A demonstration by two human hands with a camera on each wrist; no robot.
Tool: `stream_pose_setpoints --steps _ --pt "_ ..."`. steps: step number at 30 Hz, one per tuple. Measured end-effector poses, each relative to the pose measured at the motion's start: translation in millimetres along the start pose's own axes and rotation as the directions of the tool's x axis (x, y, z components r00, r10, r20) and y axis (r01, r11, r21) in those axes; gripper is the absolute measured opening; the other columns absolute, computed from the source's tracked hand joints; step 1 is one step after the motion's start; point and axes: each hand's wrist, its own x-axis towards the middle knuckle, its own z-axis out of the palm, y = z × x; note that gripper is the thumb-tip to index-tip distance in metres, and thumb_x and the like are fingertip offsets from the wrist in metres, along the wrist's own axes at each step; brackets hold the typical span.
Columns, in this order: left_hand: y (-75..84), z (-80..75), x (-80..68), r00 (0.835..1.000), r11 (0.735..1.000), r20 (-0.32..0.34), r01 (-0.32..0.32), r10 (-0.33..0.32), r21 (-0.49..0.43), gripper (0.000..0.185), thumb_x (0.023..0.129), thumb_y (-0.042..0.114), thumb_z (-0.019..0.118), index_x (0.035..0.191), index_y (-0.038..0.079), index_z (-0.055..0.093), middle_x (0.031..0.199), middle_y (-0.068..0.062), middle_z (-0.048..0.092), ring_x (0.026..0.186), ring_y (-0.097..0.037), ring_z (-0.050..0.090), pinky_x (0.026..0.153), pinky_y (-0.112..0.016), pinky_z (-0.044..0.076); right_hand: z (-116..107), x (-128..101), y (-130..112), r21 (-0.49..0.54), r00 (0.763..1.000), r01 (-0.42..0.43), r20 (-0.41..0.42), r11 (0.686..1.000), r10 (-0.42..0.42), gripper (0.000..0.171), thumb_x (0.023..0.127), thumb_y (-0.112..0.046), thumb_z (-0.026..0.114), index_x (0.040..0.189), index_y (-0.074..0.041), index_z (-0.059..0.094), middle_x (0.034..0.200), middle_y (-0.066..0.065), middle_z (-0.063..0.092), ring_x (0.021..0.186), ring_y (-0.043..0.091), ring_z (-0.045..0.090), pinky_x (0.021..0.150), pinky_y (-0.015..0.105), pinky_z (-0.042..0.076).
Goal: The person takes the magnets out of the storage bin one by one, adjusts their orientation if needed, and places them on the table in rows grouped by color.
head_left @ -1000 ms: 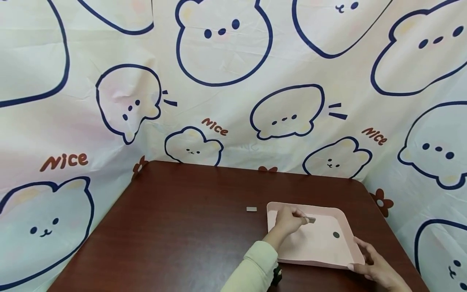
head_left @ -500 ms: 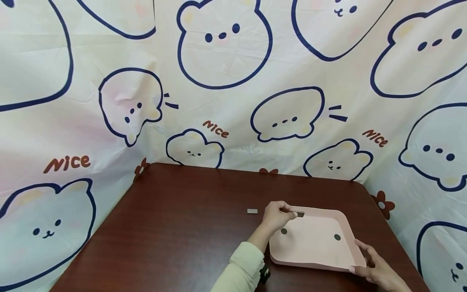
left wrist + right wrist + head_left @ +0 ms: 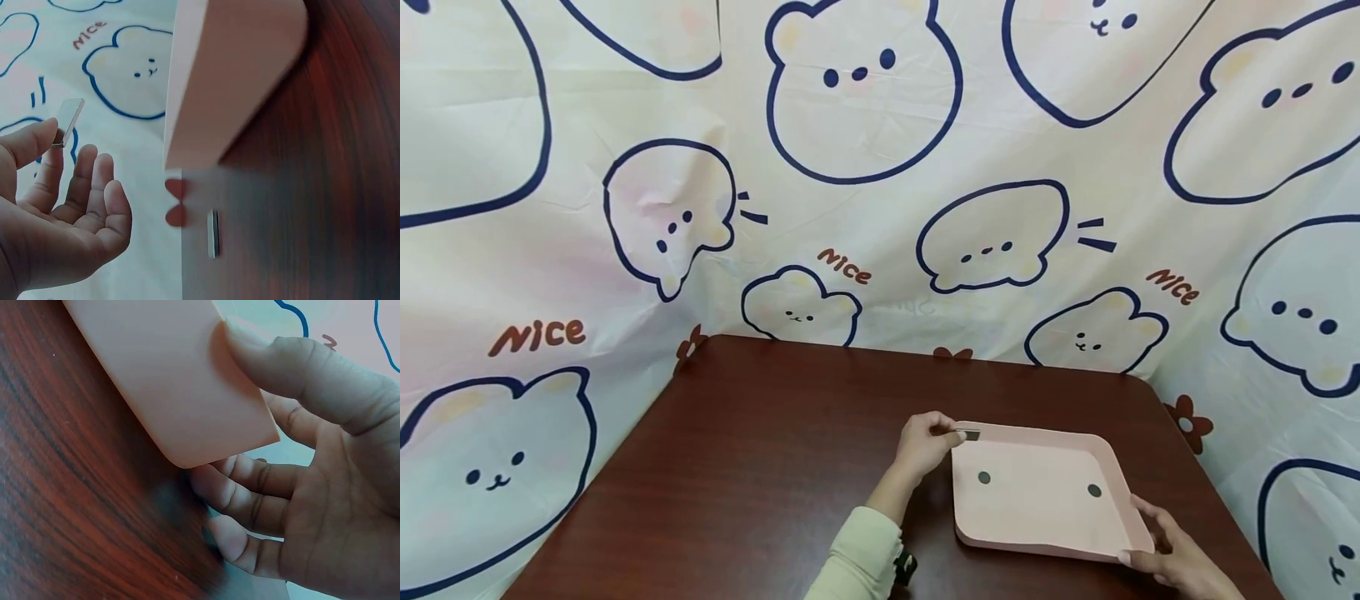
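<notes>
My left hand [image 3: 922, 447] pinches a small flat rectangular grey piece [image 3: 972, 435] between thumb and forefinger, at the far left corner of a pink tray [image 3: 1037, 521]. In the left wrist view this piece [image 3: 74, 117] looks thin and shiny, raised above the table, with the other fingers loosely curled. Two dark round discs, one left [image 3: 984, 477] and one right [image 3: 1094, 491], lie on the tray floor. At the tray's near right corner, my right hand [image 3: 1176, 546] grips the side, thumb [image 3: 269, 359] on the wall and fingers curled around the outside.
A second small grey bar [image 3: 214, 234] lies on the dark brown table [image 3: 760, 467]; in the head view the left hand hides it. A cloth backdrop [image 3: 865, 217] printed with cartoon bears hangs around the table's back and sides.
My left hand has moved left from over the tray with the grey piece, uncovering the left disc and covering the bar on the table. The right hand keeps its grip.
</notes>
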Motion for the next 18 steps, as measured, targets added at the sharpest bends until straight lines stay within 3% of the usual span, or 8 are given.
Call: stream_pose_setpoints --steps 5,9,18 --pt "-8.9 -17.1 -1.5 0.998 1.000 -0.050 0.025 -0.025 0.004 0.006 0.078 0.014 0.074 0.079 0.010 0.069 0.077 0.001 0.059 0.073 -0.016 0.051 0.060 -0.031 0.041 1.7 -0.2 0.7 -0.014 1.000 0.015 -0.002 1.000 -0.015 0.095 0.083 -0.030 0.071 0.146 -0.003 0.005 0.116 0.028 0.043 0.092 0.031 0.046 0.067 0.038 0.043" --pt "-14.9 -27.3 -0.2 0.998 0.998 -0.045 0.048 -0.049 -0.027 0.008 0.078 0.014 0.074 0.081 0.008 0.068 0.080 0.000 0.059 0.075 -0.017 0.050 0.062 -0.032 0.040 1.0 -1.5 0.6 -0.004 1.000 0.007 0.003 1.000 -0.007 0.095 0.083 -0.030 0.070 0.146 -0.003 0.004 0.118 0.031 0.040 0.092 0.030 0.048 0.069 0.039 0.045" --pt "-23.7 -53.3 4.7 0.994 0.998 -0.088 0.056 -0.059 -0.032 0.009 0.079 0.011 0.072 0.082 0.004 0.068 0.082 -0.003 0.061 0.073 -0.017 0.052 0.061 -0.030 0.041 -0.2 -3.4 0.6 -0.007 0.999 0.039 0.007 0.999 -0.039 0.090 0.084 -0.022 0.069 0.145 -0.003 0.006 0.102 0.021 0.043 0.089 0.029 0.048 0.069 0.040 0.044"
